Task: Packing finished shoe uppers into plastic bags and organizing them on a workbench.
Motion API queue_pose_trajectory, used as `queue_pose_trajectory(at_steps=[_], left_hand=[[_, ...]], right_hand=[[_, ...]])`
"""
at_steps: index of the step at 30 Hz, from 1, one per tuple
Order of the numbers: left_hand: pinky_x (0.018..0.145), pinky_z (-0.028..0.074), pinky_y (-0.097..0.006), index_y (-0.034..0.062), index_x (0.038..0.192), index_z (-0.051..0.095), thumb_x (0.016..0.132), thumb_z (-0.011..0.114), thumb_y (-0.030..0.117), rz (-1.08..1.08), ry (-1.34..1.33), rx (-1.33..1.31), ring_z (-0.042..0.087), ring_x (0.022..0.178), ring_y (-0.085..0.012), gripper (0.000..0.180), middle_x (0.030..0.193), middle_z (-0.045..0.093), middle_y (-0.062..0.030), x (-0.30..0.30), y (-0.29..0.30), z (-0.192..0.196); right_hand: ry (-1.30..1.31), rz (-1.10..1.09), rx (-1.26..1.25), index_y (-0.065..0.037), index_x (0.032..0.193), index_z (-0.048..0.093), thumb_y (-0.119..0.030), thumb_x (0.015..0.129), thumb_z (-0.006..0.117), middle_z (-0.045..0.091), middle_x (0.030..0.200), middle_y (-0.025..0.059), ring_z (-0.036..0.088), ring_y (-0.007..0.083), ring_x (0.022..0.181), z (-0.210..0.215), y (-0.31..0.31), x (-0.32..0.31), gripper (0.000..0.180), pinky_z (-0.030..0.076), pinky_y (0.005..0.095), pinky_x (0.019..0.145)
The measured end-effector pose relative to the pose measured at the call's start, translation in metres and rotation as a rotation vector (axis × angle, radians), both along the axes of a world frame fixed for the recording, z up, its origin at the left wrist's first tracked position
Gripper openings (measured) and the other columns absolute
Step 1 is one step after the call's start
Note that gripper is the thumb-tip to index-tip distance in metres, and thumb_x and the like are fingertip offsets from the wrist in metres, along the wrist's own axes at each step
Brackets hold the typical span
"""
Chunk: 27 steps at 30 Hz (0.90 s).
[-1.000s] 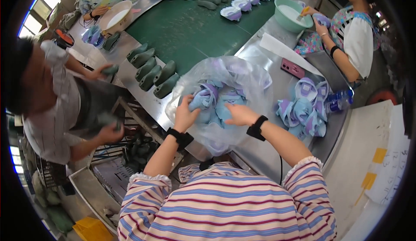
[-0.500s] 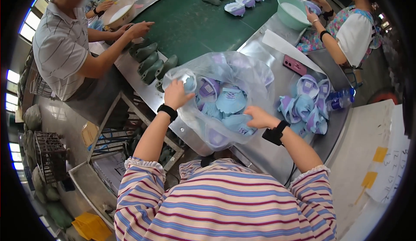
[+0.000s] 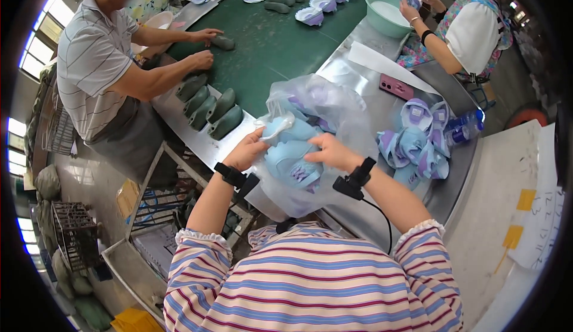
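Observation:
A light blue shoe upper [image 3: 289, 164] with purple lacing is held between my two hands over a clear plastic bag [image 3: 346, 120]. My left hand [image 3: 247, 150] grips its left edge, fingers closed. From the right, my right hand [image 3: 335, 152] pinches the upper's edge between thumb and fingers. Another light blue piece with a whitish rim [image 3: 279, 130] lies against the upper's far side; whether my left hand also holds it is unclear. More blue and purple uppers show inside the bag, partly hidden by the plastic.
Right of the bag lie a pile of uppers [image 3: 414, 144], a pink phone [image 3: 396, 86] and a water bottle [image 3: 465, 130]. Dark green shoe lasts [image 3: 225, 123] stand at left beside the green belt [image 3: 268, 57]. A co-worker stands left; another sits right near a green basin [image 3: 388, 14].
Both hands have drawn closer together, lifting an upper from among those in the bag. The co-worker at left now reaches over the belt, touching a dark green last.

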<state>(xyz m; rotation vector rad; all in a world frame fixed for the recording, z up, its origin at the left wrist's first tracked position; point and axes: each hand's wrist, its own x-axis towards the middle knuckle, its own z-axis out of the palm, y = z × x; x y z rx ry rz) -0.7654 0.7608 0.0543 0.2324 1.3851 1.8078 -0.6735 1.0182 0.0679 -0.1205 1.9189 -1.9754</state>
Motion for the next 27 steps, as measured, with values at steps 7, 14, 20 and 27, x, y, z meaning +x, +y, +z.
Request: queue_pose_trajectory(at_steps=[7,14,20,27], left_hand=[[0.06,0.047,-0.039,0.004,0.082,0.059,0.074,0.053,0.004,0.164,1.101,-1.104,0.059,0.063,-0.0304,0.009,0.064,0.059,-0.0109,-0.019,-0.057,0.034],[0.071,0.047,-0.037,0.0042,0.087,0.06,0.071,0.062,0.012,-0.128,1.126,-0.628,0.058,0.086,-0.0296,0.018,0.086,0.06,-0.0104,0.031,0.048,0.018],[0.081,0.044,-0.037,0.0057,0.085,0.062,0.066,0.065,0.014,-0.209,1.581,-0.787,0.055,0.092,-0.0302,0.021,0.098,0.058,-0.011,0.022,0.095,-0.071],[0.087,0.04,-0.034,0.0098,0.056,0.058,0.061,0.064,-0.003,0.266,0.977,-0.029,0.052,0.098,-0.0257,0.015,0.107,0.052,-0.0111,-0.048,0.049,0.053]], right_hand=[[-0.231,-0.426,-0.299,0.005,0.105,0.055,-0.014,0.078,0.059,0.062,0.096,0.01,0.061,0.0166,0.083,0.068,0.117,0.072,0.034,0.048,0.0275,0.075],[0.196,-0.66,0.714,0.004,0.091,0.063,-0.015,0.076,0.062,0.053,0.116,0.0157,0.05,0.0216,0.108,0.085,0.185,0.099,0.024,0.039,0.0341,0.088],[0.012,-0.441,-0.419,0.001,0.118,0.049,-0.017,0.084,0.058,0.058,0.109,0.0081,0.056,0.0169,0.096,0.073,0.099,0.083,0.039,0.044,0.0304,0.085],[-0.091,-0.185,-0.733,0.005,0.127,0.038,-0.028,0.083,0.059,0.031,0.139,0.0138,0.043,0.0229,0.118,0.098,0.063,0.068,0.06,0.038,0.0347,0.095]])
